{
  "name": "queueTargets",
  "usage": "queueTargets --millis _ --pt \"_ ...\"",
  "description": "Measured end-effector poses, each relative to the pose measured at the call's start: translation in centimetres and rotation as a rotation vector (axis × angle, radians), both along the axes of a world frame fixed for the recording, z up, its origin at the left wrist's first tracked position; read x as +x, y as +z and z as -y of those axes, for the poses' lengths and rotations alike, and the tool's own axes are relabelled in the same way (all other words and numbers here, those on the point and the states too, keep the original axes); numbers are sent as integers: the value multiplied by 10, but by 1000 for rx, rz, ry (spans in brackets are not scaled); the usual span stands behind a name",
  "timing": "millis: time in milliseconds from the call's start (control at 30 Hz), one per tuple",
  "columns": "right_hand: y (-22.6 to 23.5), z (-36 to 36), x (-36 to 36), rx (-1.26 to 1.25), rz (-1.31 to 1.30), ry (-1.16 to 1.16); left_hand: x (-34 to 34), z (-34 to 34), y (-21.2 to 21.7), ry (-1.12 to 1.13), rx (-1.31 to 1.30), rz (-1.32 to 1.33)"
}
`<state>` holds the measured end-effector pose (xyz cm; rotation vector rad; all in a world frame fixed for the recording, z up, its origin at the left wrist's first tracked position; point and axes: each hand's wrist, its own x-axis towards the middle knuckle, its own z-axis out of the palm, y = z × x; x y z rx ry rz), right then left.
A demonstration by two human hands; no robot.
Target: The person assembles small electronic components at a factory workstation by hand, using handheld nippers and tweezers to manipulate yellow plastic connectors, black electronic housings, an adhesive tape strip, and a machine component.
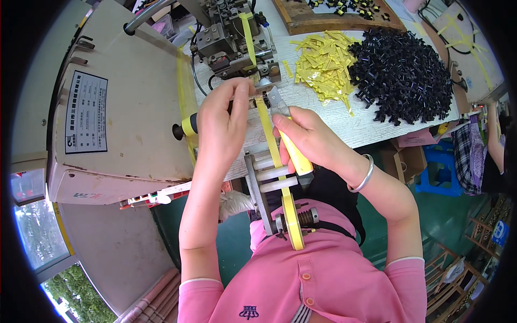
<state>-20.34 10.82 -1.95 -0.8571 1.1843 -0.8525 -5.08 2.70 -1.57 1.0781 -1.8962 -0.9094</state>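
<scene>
My right hand [309, 134] grips a tool with a yellow handle [294, 145] and a flat grey blade [277, 99], its blade raised beside a strip of yellow tape [267, 126]. On the other side of the tape, my left hand [226, 116] has its fingers drawn together at the front of a small metal machine [234, 48]; what they pinch, if anything, is hidden. Below both hands the tape runs over white rollers [273, 173] to a yellow reel [293, 226]. A black-and-yellow handle [188, 126] sticks out left of my left wrist.
A pile of yellow strips [323, 64] and a larger heap of small black parts [401, 75] lie right on the white table [344, 126]. Behind them stands a wooden tray [301, 22]. A big beige machine housing [134, 107] stands left. Another person's arm [494, 132] shows far right.
</scene>
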Motion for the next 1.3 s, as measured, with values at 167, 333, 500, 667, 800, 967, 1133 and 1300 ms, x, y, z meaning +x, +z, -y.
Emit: queueTargets --millis 167,333,500,667,800,967,1133,1300 --pt "0 1 3 0 -21 2 6 5 12 -111 107 336" --pt "0 1 6 7 -15 -12 9 13 14 -138 171 289" --pt "1 1 7 16 -1 -11 11 18 15 -214 282 263" --pt "3 0 14 48 78 -59 13 15 11 -190 255 228" --pt "-3 2 23 48 123 -157 9 11 13 -157 206 232" --pt "3 10 25 80 203 -157 10 6 8 -127 168 219" --pt "2 5 15 36 206 -170 11 3 10 -107 144 254" --pt "-23 -8 9 -431 -495 -242 9 3 2 -45 -262 14"
